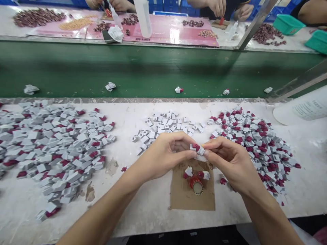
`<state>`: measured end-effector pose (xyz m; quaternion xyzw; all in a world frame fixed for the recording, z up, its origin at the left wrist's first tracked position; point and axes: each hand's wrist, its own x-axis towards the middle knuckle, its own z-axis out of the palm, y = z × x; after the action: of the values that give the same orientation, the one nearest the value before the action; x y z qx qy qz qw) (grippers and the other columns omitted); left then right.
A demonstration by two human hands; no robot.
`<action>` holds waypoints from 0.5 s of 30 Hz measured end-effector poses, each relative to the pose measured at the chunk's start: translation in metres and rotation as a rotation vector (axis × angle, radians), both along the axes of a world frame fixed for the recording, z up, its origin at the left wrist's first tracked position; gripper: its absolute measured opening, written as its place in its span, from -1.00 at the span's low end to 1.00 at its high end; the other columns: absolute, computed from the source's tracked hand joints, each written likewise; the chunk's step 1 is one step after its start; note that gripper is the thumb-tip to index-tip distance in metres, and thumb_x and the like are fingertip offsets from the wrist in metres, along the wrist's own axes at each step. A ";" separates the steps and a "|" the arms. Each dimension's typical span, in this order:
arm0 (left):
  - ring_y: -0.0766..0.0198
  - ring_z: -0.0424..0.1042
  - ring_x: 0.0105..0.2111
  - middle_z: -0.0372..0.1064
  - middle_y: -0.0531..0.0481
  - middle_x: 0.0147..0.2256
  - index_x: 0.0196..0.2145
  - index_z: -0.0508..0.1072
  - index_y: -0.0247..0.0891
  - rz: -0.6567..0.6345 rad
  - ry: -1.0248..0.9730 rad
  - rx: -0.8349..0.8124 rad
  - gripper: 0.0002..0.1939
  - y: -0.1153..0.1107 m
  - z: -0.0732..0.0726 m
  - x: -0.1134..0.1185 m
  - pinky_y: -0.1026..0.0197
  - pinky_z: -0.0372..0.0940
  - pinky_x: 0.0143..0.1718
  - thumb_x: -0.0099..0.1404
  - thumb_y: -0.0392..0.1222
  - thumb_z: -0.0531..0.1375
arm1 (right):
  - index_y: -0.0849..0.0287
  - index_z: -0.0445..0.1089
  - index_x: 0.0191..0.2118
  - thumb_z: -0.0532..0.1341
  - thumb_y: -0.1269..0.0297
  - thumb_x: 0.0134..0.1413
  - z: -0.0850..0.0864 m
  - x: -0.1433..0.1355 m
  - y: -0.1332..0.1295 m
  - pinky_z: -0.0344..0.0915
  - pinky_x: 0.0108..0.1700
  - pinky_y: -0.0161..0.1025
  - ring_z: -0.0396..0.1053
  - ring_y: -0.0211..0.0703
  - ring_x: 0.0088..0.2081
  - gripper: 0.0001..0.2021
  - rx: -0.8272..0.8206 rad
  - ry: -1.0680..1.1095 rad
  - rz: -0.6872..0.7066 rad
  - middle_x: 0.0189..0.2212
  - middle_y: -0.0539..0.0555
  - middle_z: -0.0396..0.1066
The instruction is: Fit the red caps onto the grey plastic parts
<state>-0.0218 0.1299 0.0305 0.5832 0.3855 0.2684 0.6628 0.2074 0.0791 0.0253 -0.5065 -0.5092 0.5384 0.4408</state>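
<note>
My left hand (pixel 166 154) and my right hand (pixel 233 165) meet over a brown cardboard piece (pixel 191 201). Between their fingertips is a small white-and-dark-red plastic part (pixel 196 147), pinched from both sides. Whether it is one part or two pressed together I cannot tell. On the cardboard below lie a white-and-dark-red part (pixel 188 171) and another similar part (pixel 204 175). Beside them is a red object with a round, crimped bottle cap (pixel 198 188) facing up.
Loose parts form a large pile (pixel 66 149) at left, a white pile (pixel 168 124) in the middle and a mixed pile (pixel 252 139) at right. A green conveyor belt (pixel 143 68) carries several parts. A white bottle (pixel 304 107) lies at right. Co-workers' hands (pixel 218 7) work across.
</note>
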 end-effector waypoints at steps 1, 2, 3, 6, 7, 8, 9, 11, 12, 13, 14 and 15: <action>0.10 0.73 -0.16 0.73 -0.04 -0.17 -0.05 0.71 -0.15 0.000 0.021 0.032 -0.85 0.009 0.000 -0.004 0.08 0.62 -0.10 0.44 -0.16 0.44 | 0.02 0.71 -0.16 0.49 0.17 0.35 0.002 -0.001 0.012 0.63 -0.32 -0.28 0.68 -0.13 -0.29 -0.92 0.015 -0.060 0.036 -0.29 0.05 0.70; 0.10 0.72 -0.15 0.73 -0.04 -0.16 -0.02 0.70 -0.15 0.017 0.053 0.076 -0.81 0.021 -0.001 -0.008 0.08 0.61 -0.10 0.43 -0.16 0.44 | 0.03 0.71 -0.12 0.48 0.15 0.35 0.003 -0.002 0.028 0.64 -0.28 -0.22 0.68 -0.08 -0.26 -0.89 0.039 -0.143 0.057 -0.24 0.08 0.71; 0.11 0.72 -0.15 0.73 -0.05 -0.15 0.00 0.69 -0.15 0.061 0.093 0.129 -0.78 0.035 -0.002 -0.012 0.08 0.60 -0.09 0.42 -0.18 0.44 | 0.03 0.71 -0.05 0.45 0.16 0.38 0.003 -0.005 0.048 0.66 -0.23 -0.16 0.68 -0.04 -0.21 -0.86 0.074 -0.254 0.055 -0.19 0.11 0.71; 0.12 0.68 -0.17 0.71 -0.10 -0.13 -0.09 0.66 -0.19 0.346 0.257 0.270 -0.84 0.086 -0.010 -0.024 0.07 0.57 -0.09 0.38 -0.28 0.42 | 0.10 0.65 0.18 0.28 0.34 0.46 -0.005 -0.026 0.121 0.64 -0.01 0.02 0.65 0.03 -0.08 -0.71 0.216 -0.631 -0.062 0.00 0.19 0.68; 0.11 0.67 -0.19 0.69 -0.11 -0.16 -0.14 0.64 -0.20 0.456 0.313 0.291 -0.88 0.105 -0.014 -0.027 0.06 0.56 -0.09 0.36 -0.31 0.41 | 0.15 0.63 0.23 0.26 0.43 0.43 -0.010 -0.036 0.147 0.59 0.12 0.09 0.63 0.05 -0.04 -0.64 0.240 -0.673 -0.055 0.09 0.24 0.64; 0.11 0.66 -0.21 0.68 -0.12 -0.19 -0.18 0.61 -0.20 0.537 0.370 0.305 -0.89 0.123 -0.019 -0.028 0.05 0.55 -0.09 0.36 -0.33 0.40 | 0.15 0.62 0.27 0.27 0.49 0.38 -0.015 -0.047 0.171 0.53 0.22 0.12 0.62 0.06 0.00 -0.58 0.256 -0.690 -0.037 0.18 0.25 0.60; 0.10 0.65 -0.22 0.67 -0.12 -0.22 -0.22 0.57 -0.20 0.593 0.418 0.313 -0.89 0.139 -0.024 -0.029 0.03 0.54 -0.07 0.35 -0.34 0.40 | 0.15 0.63 0.25 0.31 0.53 0.31 -0.021 -0.058 0.194 0.49 0.26 0.14 0.60 0.10 0.06 -0.55 0.266 -0.707 -0.011 0.23 0.26 0.57; 0.07 0.64 -0.19 0.66 -0.14 -0.23 -0.26 0.52 -0.18 0.632 0.468 0.320 -0.87 0.166 -0.034 -0.027 -0.01 0.53 -0.03 0.36 -0.35 0.39 | 0.11 0.70 0.12 0.38 0.57 0.19 -0.031 -0.076 0.231 0.44 0.31 0.17 0.53 0.21 0.17 -0.58 0.269 -0.725 0.031 0.19 0.24 0.59; 0.05 0.64 -0.18 0.66 -0.16 -0.22 -0.27 0.50 -0.18 0.634 0.480 0.321 -0.86 0.176 -0.039 -0.025 -0.03 0.53 -0.01 0.36 -0.36 0.38 | 0.10 0.72 0.02 0.40 0.58 0.15 -0.035 -0.082 0.244 0.44 0.31 0.18 0.52 0.24 0.18 -0.63 0.264 -0.730 0.040 0.11 0.22 0.62; 0.04 0.64 -0.16 0.67 -0.17 -0.21 -0.27 0.49 -0.17 0.629 0.487 0.321 -0.85 0.184 -0.043 -0.021 -0.04 0.52 0.01 0.37 -0.36 0.37 | 0.09 0.72 -0.07 0.41 0.58 0.12 -0.037 -0.085 0.254 0.44 0.31 0.19 0.52 0.26 0.17 -0.69 0.256 -0.730 0.037 0.02 0.20 0.64; 0.03 0.64 -0.15 0.67 -0.18 -0.19 -0.27 0.49 -0.17 0.623 0.496 0.321 -0.85 0.190 -0.047 -0.017 -0.06 0.52 0.03 0.37 -0.36 0.37 | 0.09 0.70 -0.14 0.40 0.57 0.11 -0.038 -0.086 0.260 0.45 0.30 0.20 0.54 0.25 0.13 -0.74 0.246 -0.725 0.020 -0.07 0.18 0.65; 0.02 0.64 -0.13 0.68 -0.19 -0.18 -0.27 0.49 -0.17 0.613 0.506 0.321 -0.85 0.195 -0.050 -0.013 -0.08 0.51 0.05 0.37 -0.35 0.37 | 0.10 0.68 -0.17 0.39 0.55 0.12 -0.038 -0.083 0.263 0.48 0.27 0.19 0.57 0.23 0.08 -0.77 0.236 -0.712 -0.008 -0.15 0.17 0.65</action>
<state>-0.0346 0.3247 -0.0196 0.5849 0.6448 0.3579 0.3377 0.1243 0.3420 -0.0129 -0.6096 -0.6871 0.2647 0.2937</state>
